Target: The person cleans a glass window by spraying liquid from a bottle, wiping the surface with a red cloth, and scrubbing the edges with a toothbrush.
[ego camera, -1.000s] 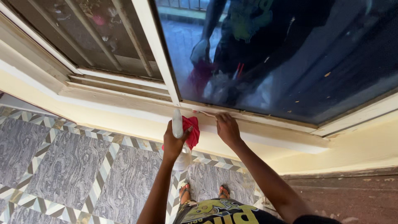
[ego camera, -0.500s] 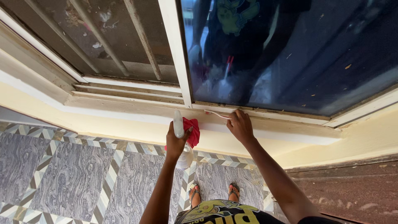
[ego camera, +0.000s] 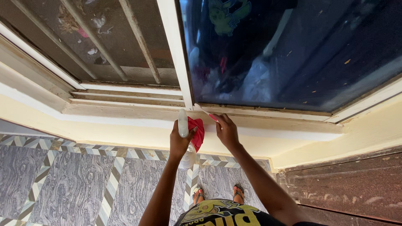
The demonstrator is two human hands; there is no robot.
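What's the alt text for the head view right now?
The right hand presses a thin pink-and-white toothbrush into the bottom track of a white-framed sliding window. The left hand holds a clear plastic spray bottle and a crumpled red cloth.

Soft, even daylight fills the scene, with no hard shadows. The dark glass pane (ego camera: pixel 293 54) above the fingers (ego camera: pixel 220 121) mirrors blurred shapes and a pale sheen. Straight lines bow near the frame edges; focus is mostly sharp.
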